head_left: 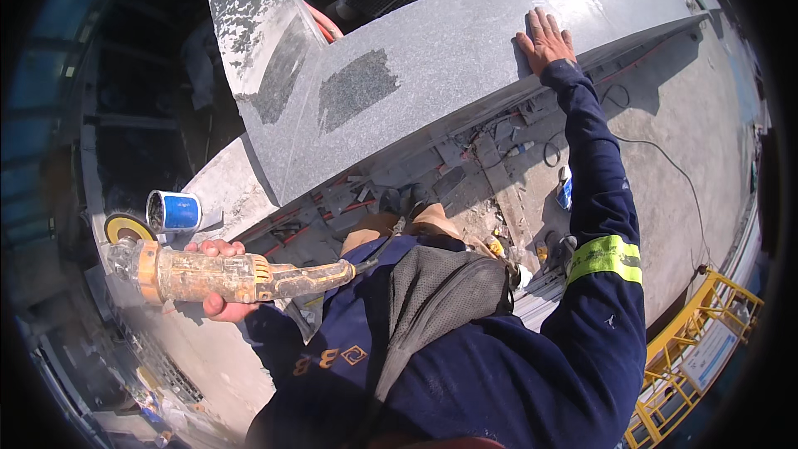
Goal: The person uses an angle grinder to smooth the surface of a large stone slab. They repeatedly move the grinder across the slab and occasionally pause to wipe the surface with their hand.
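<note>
Grinder (pixel 212 276) hangs left of the slab (pixel 465 50), left hand (pixel 229 310) clamped round its barrel, seemingly so its disc (pixel 125 227) points away from the torso (pixel 499 366); right hand (pixel 546 43) lies flat on the slab, fingers slightly apart, perhaps for balance

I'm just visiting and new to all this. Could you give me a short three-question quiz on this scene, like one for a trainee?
1. Which hand holds the tool?
2. True or false: the right hand is clenched in a fist.
3. What colour is the band on the right sleeve? A) red B) yellow-green C) white

Key:
1. The left hand.
2. False: it rests open on the grey slab.
3. B.
</note>
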Tool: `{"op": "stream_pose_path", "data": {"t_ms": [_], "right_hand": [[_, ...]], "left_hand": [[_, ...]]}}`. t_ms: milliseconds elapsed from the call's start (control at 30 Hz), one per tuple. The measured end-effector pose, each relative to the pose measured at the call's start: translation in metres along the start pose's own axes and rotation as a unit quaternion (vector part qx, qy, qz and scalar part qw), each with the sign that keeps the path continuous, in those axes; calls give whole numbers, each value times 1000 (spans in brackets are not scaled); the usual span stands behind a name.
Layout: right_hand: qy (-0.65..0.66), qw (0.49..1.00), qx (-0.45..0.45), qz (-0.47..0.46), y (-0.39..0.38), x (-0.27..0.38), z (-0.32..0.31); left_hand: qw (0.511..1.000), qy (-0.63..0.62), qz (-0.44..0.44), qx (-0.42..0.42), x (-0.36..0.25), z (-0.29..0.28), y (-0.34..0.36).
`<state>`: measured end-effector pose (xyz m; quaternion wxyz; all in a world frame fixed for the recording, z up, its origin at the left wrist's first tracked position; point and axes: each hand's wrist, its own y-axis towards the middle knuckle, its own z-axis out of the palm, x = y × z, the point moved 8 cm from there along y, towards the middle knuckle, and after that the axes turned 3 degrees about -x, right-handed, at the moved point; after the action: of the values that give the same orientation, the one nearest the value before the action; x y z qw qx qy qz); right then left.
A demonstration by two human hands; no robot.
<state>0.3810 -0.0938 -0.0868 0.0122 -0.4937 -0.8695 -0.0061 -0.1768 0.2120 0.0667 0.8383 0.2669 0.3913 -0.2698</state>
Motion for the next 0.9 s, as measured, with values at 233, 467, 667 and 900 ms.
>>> {"op": "stream_pose_path", "data": {"t_ms": [233, 467, 667, 900], "right_hand": [[2, 988, 42, 147, 17, -70, 2], [86, 873, 17, -479, -156, 333, 5], [30, 942, -51, -331, -103, 144, -13], [-45, 985, -30, 165, -62, -162, -58]], "left_hand": [[999, 11, -5, 37, 2, 2, -3], [1000, -11, 7, 8, 5, 6, -2], [1000, -3, -15, 27, 9, 5, 0], [997, -41, -58, -29, 61, 10, 21]]}}
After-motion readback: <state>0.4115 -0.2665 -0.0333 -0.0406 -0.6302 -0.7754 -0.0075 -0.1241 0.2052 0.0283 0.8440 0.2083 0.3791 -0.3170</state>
